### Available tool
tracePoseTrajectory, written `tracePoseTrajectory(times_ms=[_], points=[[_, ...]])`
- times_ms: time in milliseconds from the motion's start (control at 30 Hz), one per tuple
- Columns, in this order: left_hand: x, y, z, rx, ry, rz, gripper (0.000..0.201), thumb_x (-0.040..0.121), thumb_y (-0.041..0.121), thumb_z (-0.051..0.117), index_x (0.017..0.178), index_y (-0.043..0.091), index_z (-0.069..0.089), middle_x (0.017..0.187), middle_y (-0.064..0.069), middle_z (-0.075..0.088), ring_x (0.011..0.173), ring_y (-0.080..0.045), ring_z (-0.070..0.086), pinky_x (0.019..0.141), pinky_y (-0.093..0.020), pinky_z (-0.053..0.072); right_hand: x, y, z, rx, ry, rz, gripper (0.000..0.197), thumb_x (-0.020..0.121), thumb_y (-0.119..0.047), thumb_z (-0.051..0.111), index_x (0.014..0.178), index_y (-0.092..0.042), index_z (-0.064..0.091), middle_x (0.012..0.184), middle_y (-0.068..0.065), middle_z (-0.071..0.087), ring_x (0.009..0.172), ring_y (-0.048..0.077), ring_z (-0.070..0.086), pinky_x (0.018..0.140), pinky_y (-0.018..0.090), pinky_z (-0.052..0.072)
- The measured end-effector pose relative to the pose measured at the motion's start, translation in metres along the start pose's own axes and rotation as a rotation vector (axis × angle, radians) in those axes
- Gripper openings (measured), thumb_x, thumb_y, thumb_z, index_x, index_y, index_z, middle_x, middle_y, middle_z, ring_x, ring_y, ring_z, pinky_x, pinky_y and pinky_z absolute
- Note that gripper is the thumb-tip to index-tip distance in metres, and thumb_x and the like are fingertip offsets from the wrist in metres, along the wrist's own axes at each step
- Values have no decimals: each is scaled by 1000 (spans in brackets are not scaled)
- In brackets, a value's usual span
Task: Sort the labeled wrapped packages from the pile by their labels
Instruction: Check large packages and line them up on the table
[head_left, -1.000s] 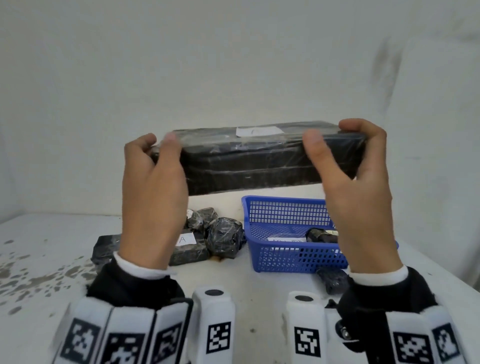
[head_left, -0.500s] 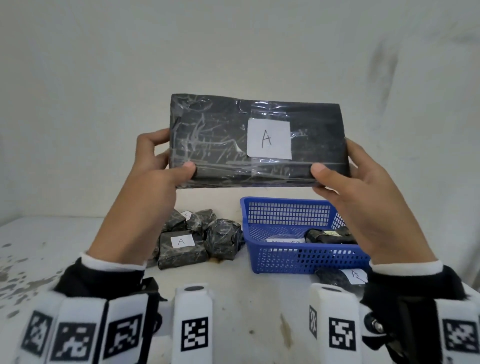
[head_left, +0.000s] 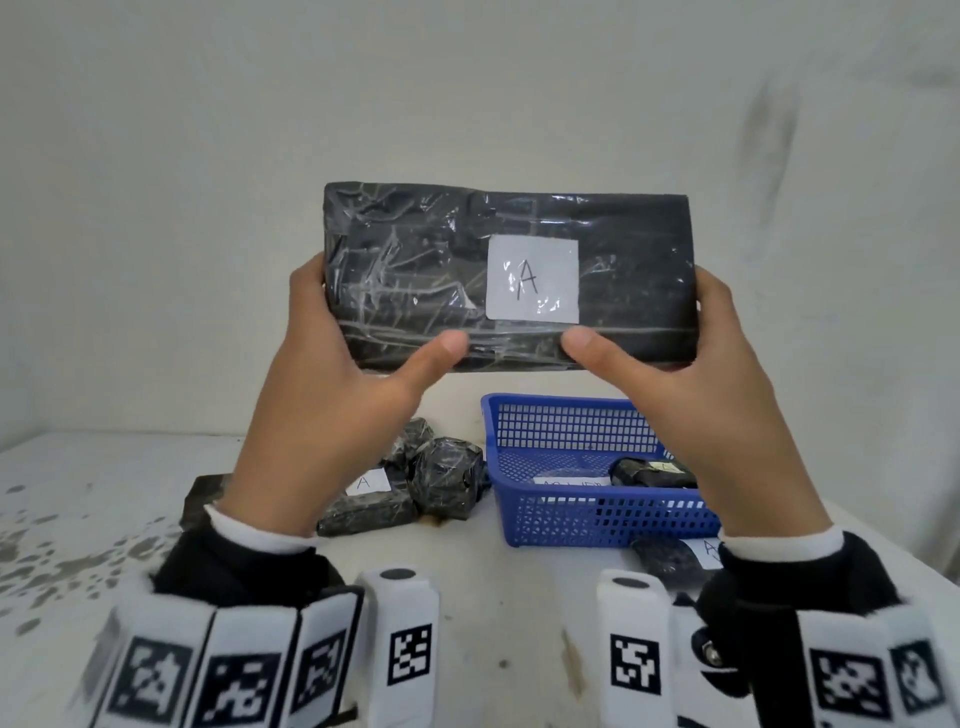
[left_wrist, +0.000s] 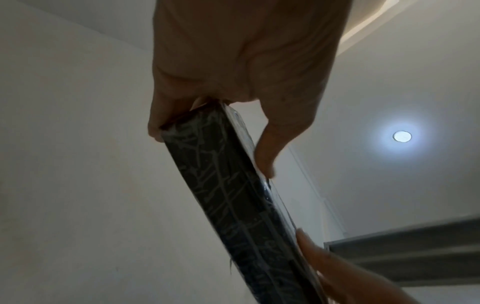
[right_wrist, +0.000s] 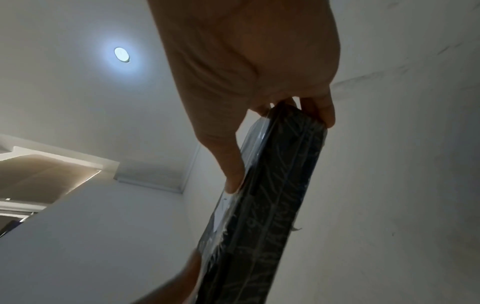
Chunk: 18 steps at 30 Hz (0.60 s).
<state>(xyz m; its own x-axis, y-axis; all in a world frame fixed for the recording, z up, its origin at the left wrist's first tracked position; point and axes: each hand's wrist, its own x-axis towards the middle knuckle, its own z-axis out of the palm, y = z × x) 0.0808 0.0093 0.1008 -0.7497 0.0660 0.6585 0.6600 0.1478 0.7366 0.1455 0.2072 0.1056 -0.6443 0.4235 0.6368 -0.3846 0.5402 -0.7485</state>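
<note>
A flat black wrapped package (head_left: 415, 270) with a white label marked A (head_left: 533, 277) is held upright in the air, its labelled face toward me. My left hand (head_left: 337, 364) grips its left end, thumb on the front and fingers behind. My right hand (head_left: 691, 374) grips the right end the same way. The left wrist view shows the package's edge (left_wrist: 233, 195) pinched by the left hand (left_wrist: 233, 82). In the right wrist view the package (right_wrist: 272, 205) sits in the right hand (right_wrist: 246, 82). On the table lies a pile of black packages (head_left: 415, 483), one labelled A.
A blue mesh basket (head_left: 587, 514) stands on the white table (head_left: 104, 519) to the right of the pile, with a black package (head_left: 649, 470) and a paper label inside. Another package marked A (head_left: 675, 558) lies in front of the basket. A white wall rises close behind.
Both hands have tipped the package from lying flat, edge toward me, to upright with the A label facing me, and brought it closer. The thumbs have slid inward along its lower front.
</note>
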Motion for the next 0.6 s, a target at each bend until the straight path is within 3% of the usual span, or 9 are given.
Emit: tracePoseTrajectory(times_ms=[133,267,367,500,600], points=[[-4,5,3,38,68,12,77,67,41,81,121,31,28,98,29,46,72,32,46,60,9,33,-3,1,6,-3,13,-28,94,57,-61,83,138,-44,38,127,-14,58,119,13,57,95,30,49],[-6,6,6,65,123,23,97,58,54,81,132,23,28,120,15,50,99,-1,54,69,-1,35,-5,0,11,-5,49,-68,103,47,-69,80,136,-44,36,128,-12,56,120,16,56,94,30,51],[-6,6,9,57,152,12,100,55,59,79,133,22,28,127,10,49,104,-8,54,76,-9,37,-6,-1,14,4,63,-67,100,47,-72,78,133,-43,37,126,-11,56,118,17,56,88,23,49],[-6,3,13,35,182,39,93,62,56,78,134,22,30,130,6,50,107,-8,55,75,-6,36,-6,1,19,22,112,-57,98,48,-76,72,133,-40,39,125,-12,56,116,16,56,81,18,46],[-4,3,13,-20,215,61,72,79,48,69,137,22,35,129,5,52,114,-9,54,84,-10,39,-6,1,19,50,155,-85,89,57,-73,69,134,-36,42,123,-9,57,114,17,57,78,15,45]])
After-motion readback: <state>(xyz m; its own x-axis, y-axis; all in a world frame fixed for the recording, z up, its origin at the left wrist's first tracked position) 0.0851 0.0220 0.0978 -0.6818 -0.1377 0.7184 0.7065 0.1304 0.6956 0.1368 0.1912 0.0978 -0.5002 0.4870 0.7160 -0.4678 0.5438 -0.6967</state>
